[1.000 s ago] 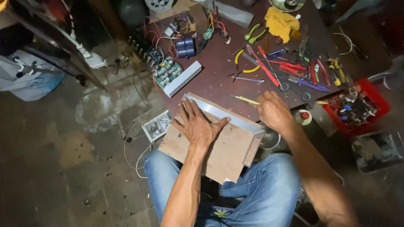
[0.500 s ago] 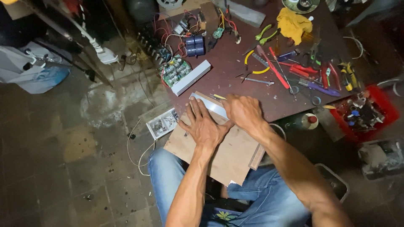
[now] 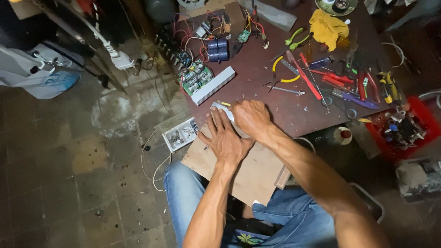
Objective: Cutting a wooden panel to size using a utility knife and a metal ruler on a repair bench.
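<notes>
A brown wooden board [image 3: 250,172] rests across my lap, its far edge meeting the dark red workbench [image 3: 294,108]. A pale metal strip [image 3: 219,109] lies along that far edge. My left hand [image 3: 223,138] presses flat on the board, fingers spread, fingertips on the strip. My right hand [image 3: 250,118] sits just right of it, fingers curled over the strip near its left end. What is inside the right hand's fingers is hidden, though a short yellow tip [image 3: 224,104] shows beside them.
On the bench lie a circuit board with heat sink [image 3: 204,80], blue capacitors [image 3: 217,49], pliers, red screwdrivers [image 3: 308,76] and a yellow rag [image 3: 327,26]. A red parts bin [image 3: 403,128] stands at right, a small parts tray [image 3: 180,134] on the floor at left.
My right hand has slid left along the metal strip, from its right end to its left end beside my left hand. The left hand stayed pressed on the board.
</notes>
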